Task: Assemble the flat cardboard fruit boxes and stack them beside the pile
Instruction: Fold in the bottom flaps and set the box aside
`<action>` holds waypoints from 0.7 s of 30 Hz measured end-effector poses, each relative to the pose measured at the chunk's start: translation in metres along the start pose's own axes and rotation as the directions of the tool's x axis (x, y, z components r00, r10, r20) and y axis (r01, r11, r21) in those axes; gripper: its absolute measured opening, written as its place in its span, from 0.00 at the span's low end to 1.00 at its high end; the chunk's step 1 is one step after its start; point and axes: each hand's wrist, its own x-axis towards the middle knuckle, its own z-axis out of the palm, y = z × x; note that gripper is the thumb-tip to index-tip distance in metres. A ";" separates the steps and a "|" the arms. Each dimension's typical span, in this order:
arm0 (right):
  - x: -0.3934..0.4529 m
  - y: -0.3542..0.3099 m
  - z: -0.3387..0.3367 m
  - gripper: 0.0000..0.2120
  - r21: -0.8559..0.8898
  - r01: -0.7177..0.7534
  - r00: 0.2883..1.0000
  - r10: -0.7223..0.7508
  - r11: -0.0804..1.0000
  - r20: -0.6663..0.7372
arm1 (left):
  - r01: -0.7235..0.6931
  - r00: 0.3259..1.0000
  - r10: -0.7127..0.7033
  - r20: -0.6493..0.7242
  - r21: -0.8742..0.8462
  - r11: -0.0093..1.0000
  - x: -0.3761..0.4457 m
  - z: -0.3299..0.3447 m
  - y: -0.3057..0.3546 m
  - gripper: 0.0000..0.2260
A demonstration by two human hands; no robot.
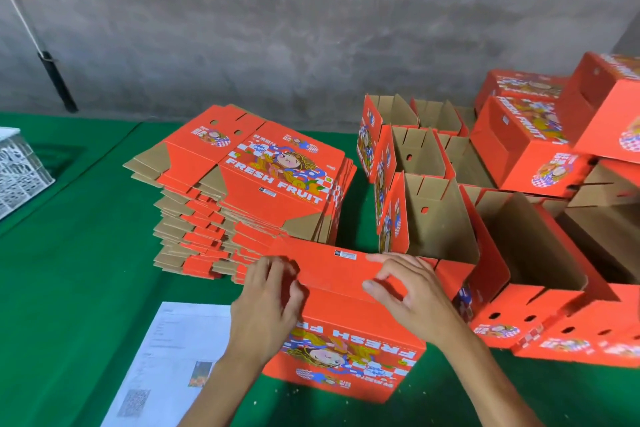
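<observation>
Both hands, left hand (268,298) and right hand (408,291), curl over the upturned box (349,340), pressing its bottom flaps closed.

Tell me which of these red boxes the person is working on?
The box nearest the camera, printed side upside down, with both hands on its top edge; the others stand untouched to the right.

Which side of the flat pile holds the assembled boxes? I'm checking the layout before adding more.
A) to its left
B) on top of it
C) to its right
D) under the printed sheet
C: the assembled boxes stand open right of the flat pile on the green table.
</observation>
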 end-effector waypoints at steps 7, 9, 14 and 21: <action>0.022 -0.006 0.009 0.15 -0.250 -0.206 0.938 0.264 0.946 0.226 | -0.063 0.996 0.061 0.058 0.038 0.997 0.002 0.001 -0.006 0.14; 0.024 -0.011 0.016 0.16 -0.416 -0.184 0.934 0.291 0.891 0.209 | -0.074 0.994 0.070 0.078 0.050 0.996 0.004 0.001 -0.007 0.14; 0.025 -0.023 0.028 0.25 -0.589 -0.160 0.932 0.318 0.792 0.175 | -0.116 0.992 0.109 0.071 0.105 0.988 0.004 0.000 -0.006 0.17; 0.014 -0.004 -0.016 0.13 0.277 -0.421 0.879 0.463 0.864 -0.110 | -0.114 0.991 0.101 0.089 0.158 0.981 -0.001 0.002 -0.012 0.27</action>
